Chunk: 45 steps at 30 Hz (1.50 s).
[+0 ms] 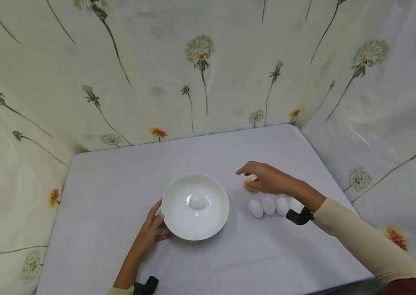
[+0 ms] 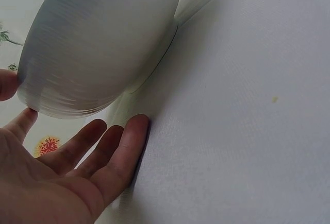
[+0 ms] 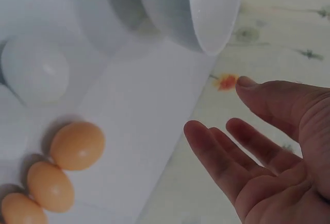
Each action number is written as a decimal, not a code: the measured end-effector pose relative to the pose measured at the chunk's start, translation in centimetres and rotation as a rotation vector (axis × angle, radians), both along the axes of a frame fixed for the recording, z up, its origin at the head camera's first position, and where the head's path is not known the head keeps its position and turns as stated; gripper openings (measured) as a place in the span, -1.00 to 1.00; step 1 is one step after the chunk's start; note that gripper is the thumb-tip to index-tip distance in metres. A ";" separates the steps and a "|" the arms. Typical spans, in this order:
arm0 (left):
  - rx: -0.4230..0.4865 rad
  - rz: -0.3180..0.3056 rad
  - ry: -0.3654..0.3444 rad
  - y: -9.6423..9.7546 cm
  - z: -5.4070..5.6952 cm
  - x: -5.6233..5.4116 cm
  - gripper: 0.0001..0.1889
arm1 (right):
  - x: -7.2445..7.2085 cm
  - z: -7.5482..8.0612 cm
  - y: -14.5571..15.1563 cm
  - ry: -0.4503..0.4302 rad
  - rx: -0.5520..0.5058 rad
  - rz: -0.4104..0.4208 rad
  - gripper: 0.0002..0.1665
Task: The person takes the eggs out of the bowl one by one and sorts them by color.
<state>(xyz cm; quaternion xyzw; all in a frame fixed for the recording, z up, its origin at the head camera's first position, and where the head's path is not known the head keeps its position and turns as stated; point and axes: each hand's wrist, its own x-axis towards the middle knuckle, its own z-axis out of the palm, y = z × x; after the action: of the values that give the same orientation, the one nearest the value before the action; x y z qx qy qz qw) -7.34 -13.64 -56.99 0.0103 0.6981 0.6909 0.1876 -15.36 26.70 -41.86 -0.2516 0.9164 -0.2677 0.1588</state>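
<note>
A white bowl (image 1: 193, 229) stands on the cloth-covered table with a white egg (image 1: 197, 201) in its middle. My left hand (image 1: 148, 231) is at the bowl's left side. Its thumb and one finger touch the bowl near the rim; the other fingers (image 2: 111, 157) extend loosely below, by the cloth. My right hand (image 1: 268, 178) hovers over the eggs to the right of the bowl, fingers spread and holding nothing. Beneath it a brown egg (image 1: 251, 185) shows partly; the right wrist view shows more brown eggs (image 3: 50, 186) in a row. Several white eggs (image 1: 269, 206) lie nearer me.
A white cloth (image 1: 112, 184) covers the table. Behind and at both sides hang curtains (image 1: 149, 82) printed with dandelions. A black device (image 1: 299, 216) sits on my right wrist, and another (image 1: 146, 285) on the left.
</note>
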 end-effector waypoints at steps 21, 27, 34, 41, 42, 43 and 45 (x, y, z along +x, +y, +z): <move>-0.010 0.018 -0.011 0.1 0.0 0.0 -0.49 | -2.1 -1.7 -11.0 -0.026 0.108 0.300 -0.54; -0.014 0.011 -0.010 0.2 0.0 0.0 -0.48 | -2.3 -3.1 -12.4 -0.023 0.135 0.392 -0.56; -0.026 0.014 -0.003 0.2 0.0 0.0 -0.48 | -2.5 -3.8 -13.8 0.000 0.129 0.477 -0.60; -0.032 0.025 0.002 0.1 0.2 0.0 -0.48 | -2.8 -5.1 -14.5 0.032 0.157 0.519 -0.66; -0.033 0.026 0.002 0.1 0.3 0.0 -0.48 | -2.8 -5.3 -14.6 0.037 0.163 0.527 -0.67; -0.033 0.027 0.005 0.0 0.3 0.0 -0.48 | -2.9 -5.5 -14.7 0.040 0.167 0.534 -0.67; -0.031 0.028 0.003 0.0 0.3 -0.1 -0.47 | -2.9 -5.9 -14.9 0.036 0.172 0.538 -0.66</move>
<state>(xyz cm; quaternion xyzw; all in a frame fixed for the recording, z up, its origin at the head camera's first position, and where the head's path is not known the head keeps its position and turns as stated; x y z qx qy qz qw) -7.40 -13.63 -56.69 -0.0014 0.7089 0.6827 0.1769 -18.24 11.76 -47.80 -0.4761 0.8387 -0.1327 0.2287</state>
